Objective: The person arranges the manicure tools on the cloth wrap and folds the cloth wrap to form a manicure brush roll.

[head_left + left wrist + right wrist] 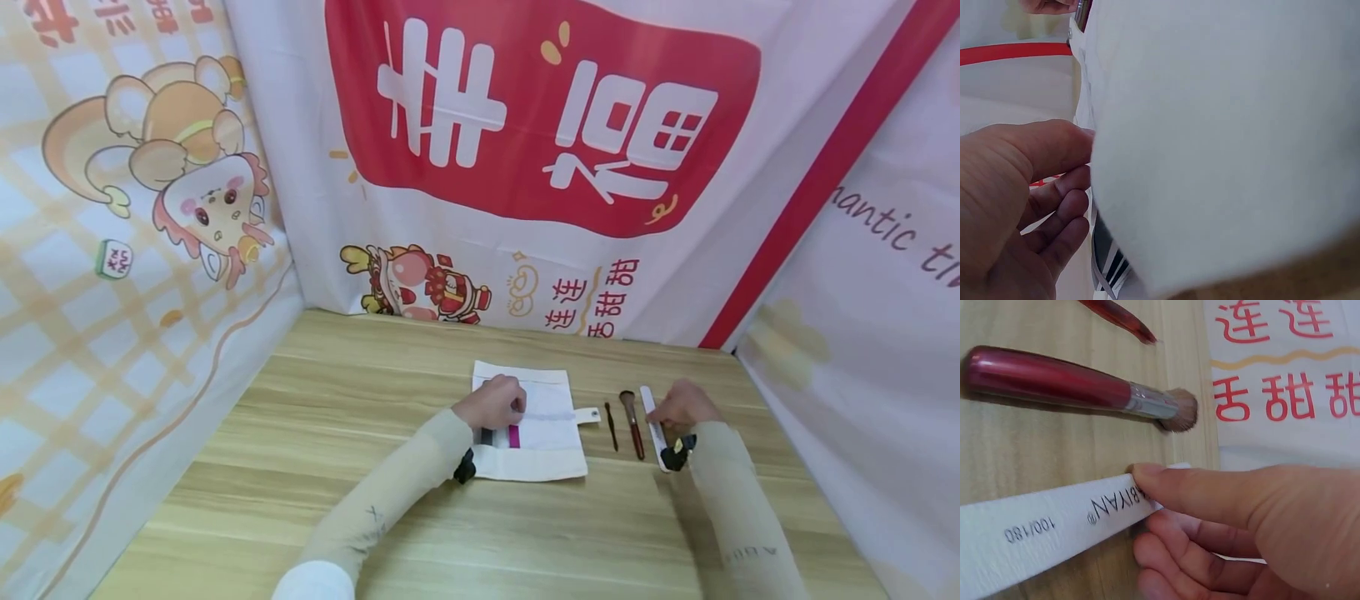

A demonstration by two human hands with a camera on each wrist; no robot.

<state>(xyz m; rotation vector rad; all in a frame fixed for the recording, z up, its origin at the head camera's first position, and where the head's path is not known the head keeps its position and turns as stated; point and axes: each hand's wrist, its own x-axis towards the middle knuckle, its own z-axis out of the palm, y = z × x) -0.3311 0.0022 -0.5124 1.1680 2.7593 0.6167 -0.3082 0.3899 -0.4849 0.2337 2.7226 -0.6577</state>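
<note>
A white roll-up pouch (547,462) lies unfolded on the table, with a snap strap (587,415) sticking out at its right. My left hand (491,402) is over its left half, with thumb and fingers pinching at the inner pocket's edge; the fingertips are hidden behind white cloth (1210,125) in the left wrist view. Dark and magenta items (513,437) show in the pocket below that hand. To the right, my right hand (684,404) pinches the upper end of a white nail file (1066,519), printed with 100/180, between thumb and fingers.
Between pouch and nail file lie a makeup brush (1054,378) with a red handle and a thin, dark red tool (611,427). Printed cloth (525,275) hangs at the table's back edge, and more cloth (862,375) bounds both sides.
</note>
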